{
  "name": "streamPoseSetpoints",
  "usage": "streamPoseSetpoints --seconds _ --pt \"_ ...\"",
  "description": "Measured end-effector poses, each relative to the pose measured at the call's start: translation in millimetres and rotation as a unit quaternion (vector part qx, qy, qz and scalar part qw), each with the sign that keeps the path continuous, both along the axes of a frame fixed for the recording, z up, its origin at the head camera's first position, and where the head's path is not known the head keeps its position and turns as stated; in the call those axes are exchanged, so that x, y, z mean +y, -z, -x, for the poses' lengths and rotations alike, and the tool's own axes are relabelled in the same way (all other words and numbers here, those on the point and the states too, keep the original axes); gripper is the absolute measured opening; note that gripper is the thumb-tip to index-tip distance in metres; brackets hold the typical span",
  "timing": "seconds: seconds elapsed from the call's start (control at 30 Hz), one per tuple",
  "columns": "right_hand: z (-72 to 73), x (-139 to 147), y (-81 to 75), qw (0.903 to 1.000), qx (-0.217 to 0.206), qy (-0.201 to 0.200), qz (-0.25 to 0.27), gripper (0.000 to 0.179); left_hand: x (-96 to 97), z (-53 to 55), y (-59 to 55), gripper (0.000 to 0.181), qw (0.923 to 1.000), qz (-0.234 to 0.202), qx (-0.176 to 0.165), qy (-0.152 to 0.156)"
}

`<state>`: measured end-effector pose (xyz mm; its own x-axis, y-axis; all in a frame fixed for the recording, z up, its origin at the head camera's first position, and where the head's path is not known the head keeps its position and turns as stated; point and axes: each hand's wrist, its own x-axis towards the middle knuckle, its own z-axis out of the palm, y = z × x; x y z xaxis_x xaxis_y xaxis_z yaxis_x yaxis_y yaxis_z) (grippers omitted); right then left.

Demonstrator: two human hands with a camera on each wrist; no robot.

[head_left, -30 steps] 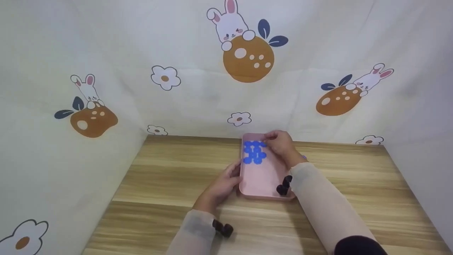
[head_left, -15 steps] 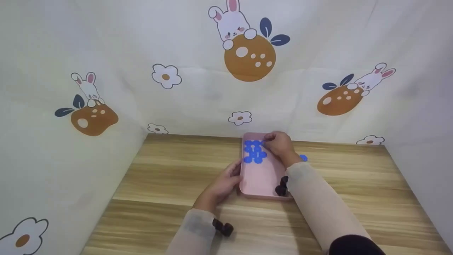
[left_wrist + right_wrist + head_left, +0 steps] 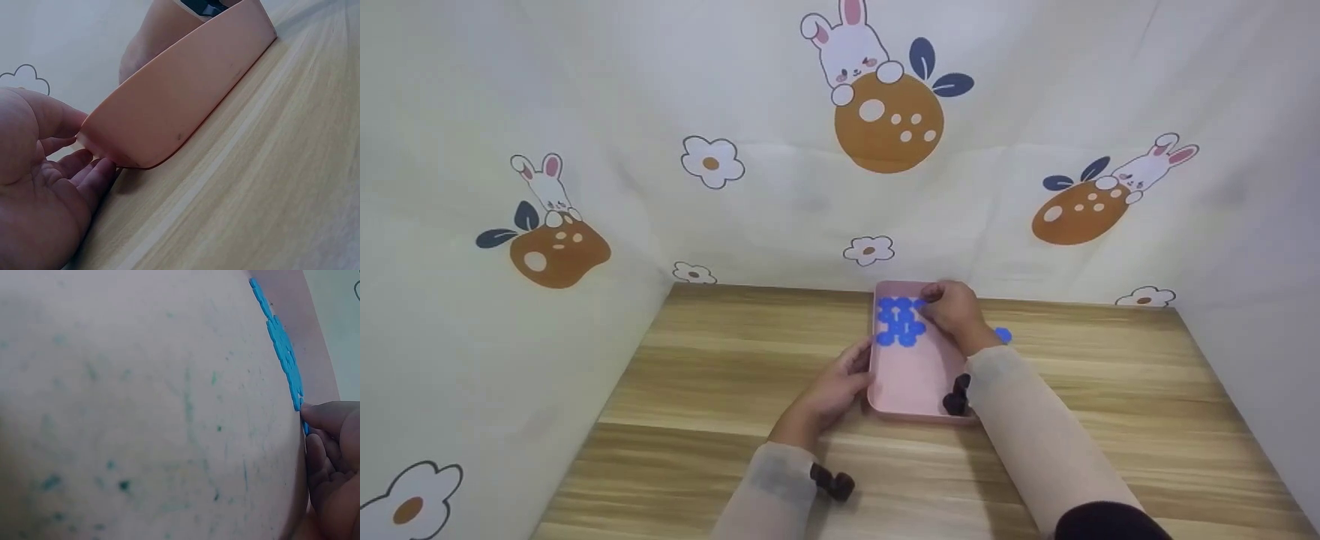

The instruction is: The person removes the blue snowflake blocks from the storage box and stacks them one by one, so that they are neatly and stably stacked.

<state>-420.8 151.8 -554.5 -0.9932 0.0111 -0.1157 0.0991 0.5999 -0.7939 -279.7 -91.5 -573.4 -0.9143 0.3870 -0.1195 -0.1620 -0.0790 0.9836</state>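
A pink tray [image 3: 911, 382] lies lengthwise on the wooden table, with several flat blue scalloped discs [image 3: 900, 330] joined edge to edge inside its far left part. My left hand [image 3: 832, 390] holds the tray at its left side; in the left wrist view its fingers [image 3: 93, 177] curl against the tray wall [image 3: 180, 95]. At the far end of the tray, my right hand [image 3: 956, 311] pinches a blue scalloped disc [image 3: 919, 304] beside the top row. The right wrist view has the thumb and fingers [image 3: 329, 419] on that disc, seen edge-on. My right hand covers the tray's far right corner.
One loose blue disc [image 3: 1003, 334] lies on the table [image 3: 735, 360], right of the tray near my right wrist. Printed cloth walls [image 3: 765, 225] border the table's back and sides. Small black devices [image 3: 832, 482] are worn on both wrists.
My right hand has drawn slightly nearer along the tray, and the disc at its fingertips sits by the top row. The loose disc shows more beside the wrist. My left hand stays still.
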Motion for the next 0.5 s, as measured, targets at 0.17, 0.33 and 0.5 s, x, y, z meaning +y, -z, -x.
streamPoseSetpoints --seconds 0.17,0.33,0.5 --pt "-0.1 1.1 -0.3 0.9999 -0.006 -0.005 0.007 0.032 0.0 0.0 0.2 0.070 1.0000 0.000 -0.002 -0.001" --pt "1.0 1.8 0.8 0.9998 -0.009 -0.012 0.010 0.034 -0.1 0.4 0.3 0.069 1.0000 0.001 -0.002 -0.002" --pt "1.9 3.0 1.2 0.9994 0.017 -0.029 -0.004 0.037 -0.8 0.0 -0.1 0.070 1.0000 -0.005 -0.001 0.006"
